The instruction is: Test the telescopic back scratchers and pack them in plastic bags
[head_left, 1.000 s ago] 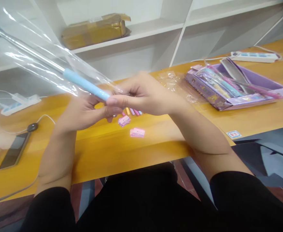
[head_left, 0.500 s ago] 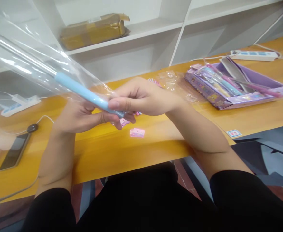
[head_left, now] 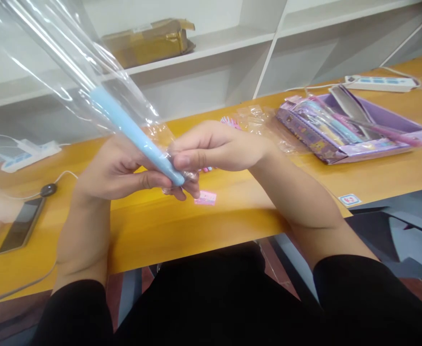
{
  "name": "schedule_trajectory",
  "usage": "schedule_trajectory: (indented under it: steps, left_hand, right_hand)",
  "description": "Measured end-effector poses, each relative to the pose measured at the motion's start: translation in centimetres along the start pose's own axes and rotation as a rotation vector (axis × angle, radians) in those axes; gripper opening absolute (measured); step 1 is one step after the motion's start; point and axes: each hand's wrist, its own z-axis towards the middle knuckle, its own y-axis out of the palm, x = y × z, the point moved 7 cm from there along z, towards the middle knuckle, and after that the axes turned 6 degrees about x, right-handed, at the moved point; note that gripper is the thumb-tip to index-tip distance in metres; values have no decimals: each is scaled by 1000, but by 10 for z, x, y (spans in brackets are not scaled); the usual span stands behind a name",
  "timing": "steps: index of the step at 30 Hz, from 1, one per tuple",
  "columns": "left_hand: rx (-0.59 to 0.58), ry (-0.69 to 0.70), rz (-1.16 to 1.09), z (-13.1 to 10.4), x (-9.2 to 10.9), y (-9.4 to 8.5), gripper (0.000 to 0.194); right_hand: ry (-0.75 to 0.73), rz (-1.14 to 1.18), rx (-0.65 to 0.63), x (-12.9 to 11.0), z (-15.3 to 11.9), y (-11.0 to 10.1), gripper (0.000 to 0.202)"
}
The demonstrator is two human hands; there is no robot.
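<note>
On my feed both wrists bend inward, forearms angled up over the counter (head_left: 142, 235), with the two hands meeting at mid-view. My left hand (head_left: 126, 170) grips the light-blue-handled rod (head_left: 135, 134) near its lower end; my right hand (head_left: 220, 146) pinches the clear plastic sleeve (head_left: 144, 103) around it, beside the handle's tip. The rod slants up to the left, above the counter.

Against half a second ago, it tilts more steeply, and the sleeve now crosses the cardboard box (head_left: 149, 43) on the shelf. One pink card stack (head_left: 206, 198) shows below my fingers, which block small colored pieces behind. A purple box (head_left: 315, 142) of packaged pens sits well right; a phone (head_left: 21, 226) lies left.
</note>
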Motion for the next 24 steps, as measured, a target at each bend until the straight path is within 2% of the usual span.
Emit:
schedule_trajectory:
  steps: [3,7,9,14,18,20,22,24]
  left_hand:
    - [-23,-8,31,2,1,-1,44]
    - [-180,43,132,6,6,1,54]
    - [-227,56,153,7,7,2,52]
    - [-182,-35,179,8,2,5,37]
    - [-184,6,201,13,2,8,40]
    - [-171,23,255,14,1,5,31]
    - [-100,15,356,13,-4,-4,16]
    - [94,16,348,10,-11,-21,7]
  right_hand:
    - [-1,-3,-32,-2,-1,-1,44]
    - [39,-20,-107,1,-4,-4,43]
    - [70,-47,-134,2,-5,-6,43]
    - [150,-164,-179,2,-9,-12,45]
    - [256,-296,-202,4,-13,-18,41]
    - [291,-346,-194,6,-15,-21,38]
    - [303,-384,-186,8,-15,-23,34]
    - [327,-423,-196,12,-15,-21,29]
